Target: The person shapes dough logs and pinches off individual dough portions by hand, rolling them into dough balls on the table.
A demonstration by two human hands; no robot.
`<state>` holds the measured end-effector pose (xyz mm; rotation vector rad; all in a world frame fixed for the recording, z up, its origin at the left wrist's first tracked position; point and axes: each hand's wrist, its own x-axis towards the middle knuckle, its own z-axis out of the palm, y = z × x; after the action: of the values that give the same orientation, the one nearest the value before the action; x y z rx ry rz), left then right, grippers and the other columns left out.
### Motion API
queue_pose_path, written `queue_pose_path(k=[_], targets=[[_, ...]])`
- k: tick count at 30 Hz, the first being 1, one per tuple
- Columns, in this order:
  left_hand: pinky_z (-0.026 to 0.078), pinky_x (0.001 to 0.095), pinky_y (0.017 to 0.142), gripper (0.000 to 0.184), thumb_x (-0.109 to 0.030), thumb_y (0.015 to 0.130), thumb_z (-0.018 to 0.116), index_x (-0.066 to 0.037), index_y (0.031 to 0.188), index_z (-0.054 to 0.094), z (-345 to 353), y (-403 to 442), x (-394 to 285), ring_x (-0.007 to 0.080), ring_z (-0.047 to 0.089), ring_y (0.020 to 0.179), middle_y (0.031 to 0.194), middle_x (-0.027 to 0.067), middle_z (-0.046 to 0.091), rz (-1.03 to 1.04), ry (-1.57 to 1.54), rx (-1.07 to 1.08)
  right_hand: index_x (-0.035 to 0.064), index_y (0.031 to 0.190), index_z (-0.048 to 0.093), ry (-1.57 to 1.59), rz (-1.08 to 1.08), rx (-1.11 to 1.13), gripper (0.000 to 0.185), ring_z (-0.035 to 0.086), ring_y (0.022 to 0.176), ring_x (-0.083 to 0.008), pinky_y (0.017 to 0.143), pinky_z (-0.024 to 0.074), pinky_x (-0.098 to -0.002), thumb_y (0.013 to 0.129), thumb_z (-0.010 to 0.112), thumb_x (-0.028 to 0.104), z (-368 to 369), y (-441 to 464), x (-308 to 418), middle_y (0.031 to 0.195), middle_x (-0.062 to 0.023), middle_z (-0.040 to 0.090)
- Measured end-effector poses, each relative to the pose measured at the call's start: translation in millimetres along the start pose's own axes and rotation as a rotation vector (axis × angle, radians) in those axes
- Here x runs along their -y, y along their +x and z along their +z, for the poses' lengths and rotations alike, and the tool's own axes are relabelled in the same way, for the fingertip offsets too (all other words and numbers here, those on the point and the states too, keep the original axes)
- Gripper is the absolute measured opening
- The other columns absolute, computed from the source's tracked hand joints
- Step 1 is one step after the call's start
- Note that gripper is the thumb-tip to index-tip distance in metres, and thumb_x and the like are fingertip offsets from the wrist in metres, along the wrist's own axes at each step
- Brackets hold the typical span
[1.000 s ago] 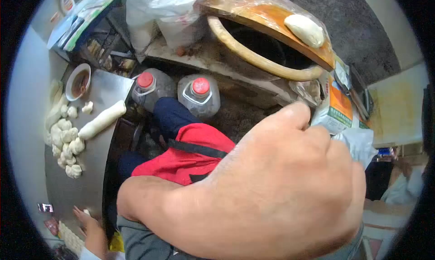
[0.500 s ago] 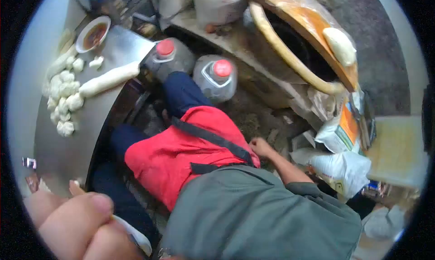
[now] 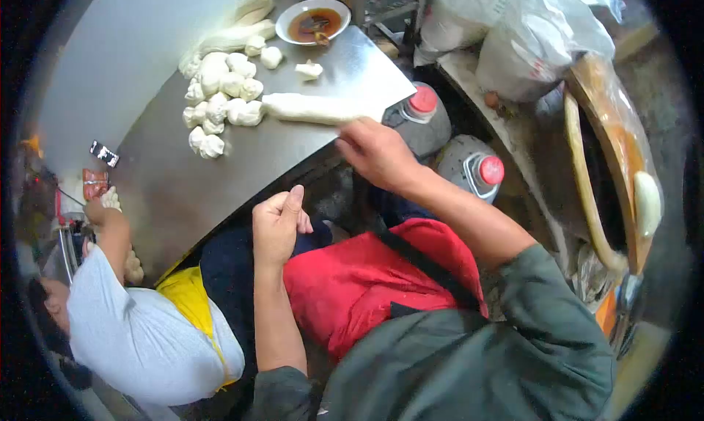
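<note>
My left hand (image 3: 277, 223) is closed in a loose fist, thumb up, over the counter's front edge; nothing shows in it. My right hand (image 3: 378, 153) is beside the right end of a long white dough roll (image 3: 308, 108), fingers bent and thumb apart; nothing shows between them, and whether it touches the roll is unclear. Left of the roll lie several white dough pieces (image 3: 216, 107) in a pile, and a small one (image 3: 309, 70) sits above it. A white bowl (image 3: 284, 26) of brown liquid with a spoon is at the back of the metal counter (image 3: 183, 179).
Another person (image 3: 139, 333) in a white shirt and yellow apron works at left, near a phone (image 3: 104, 153). Two red-capped jugs (image 3: 484, 169) stand right of the counter. Beyond are white plastic bags (image 3: 535, 39) and a wooden board (image 3: 609, 127) with dough over a round-rimmed opening.
The view has swung toward the counter. My left hand, large and close before, is now lower and farther off; my right hand has moved from beside my lap to the dough roll.
</note>
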<state>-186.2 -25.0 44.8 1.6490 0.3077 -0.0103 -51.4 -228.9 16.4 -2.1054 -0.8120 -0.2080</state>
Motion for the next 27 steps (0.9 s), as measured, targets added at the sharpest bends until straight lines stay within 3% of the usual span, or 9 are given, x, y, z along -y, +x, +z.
queue_pose_path(k=[4, 6, 9, 12, 17, 19, 24, 26, 27], targets=[[0.051, 0.0283, 0.066, 0.031, -0.022, 0.104, 0.061, -0.001, 0.080, 0.061, -23, 22, 12, 0.0133, 0.062, 0.066, 0.070, 0.0050, 0.063, -0.014, 0.090, -0.041, 0.0023, 0.111, 0.060, -0.349, -0.087, 0.011, 0.048, 0.061, 0.100, -0.0379, 0.082, 0.0495, -0.0507, 0.080, 0.080, 0.033, 79, 95, 4, 0.104, -0.0169, 0.061], [0.054, 0.0291, 0.073, 0.021, -0.020, 0.104, 0.060, 0.000, 0.109, 0.062, -33, 46, 23, 0.0138, 0.065, 0.081, 0.087, 0.0060, 0.068, -0.013, 0.075, -0.044, -0.0008, 0.120, 0.056, -0.389, 0.187, 0.273, 0.070, 0.061, 0.110, -0.0358, 0.090, 0.0512, -0.0487, 0.079, 0.079, 0.052, 106, 130, 6, 0.113, -0.0185, 0.063], [0.055, 0.0302, 0.077, 0.034, -0.024, 0.102, 0.063, -0.001, 0.127, 0.057, -47, 88, 26, 0.0152, 0.065, 0.095, 0.106, 0.0086, 0.067, -0.051, 0.023, -0.124, 0.0032, 0.111, 0.065, -0.394, 0.155, 0.271, 0.056, 0.065, 0.103, -0.0358, 0.088, 0.0524, -0.0494, 0.077, 0.080, 0.044, 145, 143, -26, 0.104, -0.0192, 0.067], [0.056, 0.0311, 0.077, 0.039, -0.027, 0.103, 0.062, -0.001, 0.131, 0.055, -53, 142, 34, 0.0157, 0.062, 0.097, 0.106, 0.0088, 0.067, -0.016, -0.019, -0.256, 0.0012, 0.096, 0.061, -0.233, 0.019, 0.126, 0.021, 0.063, 0.091, -0.0382, 0.078, 0.0518, -0.0488, 0.081, 0.065, 0.016, 140, 132, -35, 0.095, -0.0204, 0.064], [0.049, 0.0371, 0.086, 0.060, -0.051, 0.105, 0.052, 0.007, 0.114, 0.064, -37, 210, 31, 0.0197, 0.061, 0.097, 0.105, 0.0134, 0.067, 0.070, 0.053, -0.320, 0.0012, 0.099, 0.055, -0.113, -0.319, 0.065, 0.018, 0.059, 0.088, -0.0359, 0.076, 0.0497, -0.0451, 0.086, 0.057, 0.014, 129, 108, -35, 0.091, -0.0167, 0.058], [0.049, 0.0369, 0.082, 0.061, -0.051, 0.106, 0.050, 0.008, 0.103, 0.066, -35, 217, 24, 0.0179, 0.060, 0.090, 0.095, 0.0119, 0.067, -0.107, 0.308, -0.100, 0.0005, 0.100, 0.056, -0.005, -0.390, -0.071, 0.019, 0.059, 0.085, -0.0373, 0.076, 0.0497, -0.0456, 0.087, 0.056, 0.013, 131, 110, -39, 0.089, -0.0169, 0.057], [0.049, 0.0315, 0.075, 0.030, -0.020, 0.104, 0.053, 0.005, 0.099, 0.068, -33, 205, 21, 0.0122, 0.058, 0.082, 0.088, 0.0036, 0.067, 0.074, 0.176, -0.034, 0.0034, 0.108, 0.058, -0.085, -0.058, 0.071, 0.026, 0.062, 0.093, -0.0407, 0.081, 0.0502, -0.0481, 0.085, 0.063, 0.015, 124, 119, -44, 0.097, -0.0208, 0.062], [0.050, 0.0311, 0.079, 0.024, -0.015, 0.099, 0.058, 0.005, 0.104, 0.069, -7, 192, 8, 0.0144, 0.061, 0.085, 0.092, 0.0057, 0.070, 0.100, 0.151, -0.185, 0.0050, 0.106, 0.063, -0.078, 0.198, 0.275, 0.027, 0.067, 0.098, -0.0421, 0.085, 0.0520, -0.0503, 0.086, 0.066, 0.022, 140, 130, -52, 0.101, -0.0228, 0.069], [0.051, 0.0331, 0.082, 0.024, -0.014, 0.095, 0.061, 0.004, 0.107, 0.069, 6, 184, 3, 0.0175, 0.064, 0.089, 0.094, 0.0097, 0.072, 0.111, 0.218, -0.338, 0.0070, 0.102, 0.069, 0.114, 0.153, 0.176, 0.024, 0.068, 0.098, -0.0395, 0.084, 0.0527, -0.0489, 0.086, 0.066, 0.025, 147, 122, -60, 0.104, -0.0201, 0.071]])
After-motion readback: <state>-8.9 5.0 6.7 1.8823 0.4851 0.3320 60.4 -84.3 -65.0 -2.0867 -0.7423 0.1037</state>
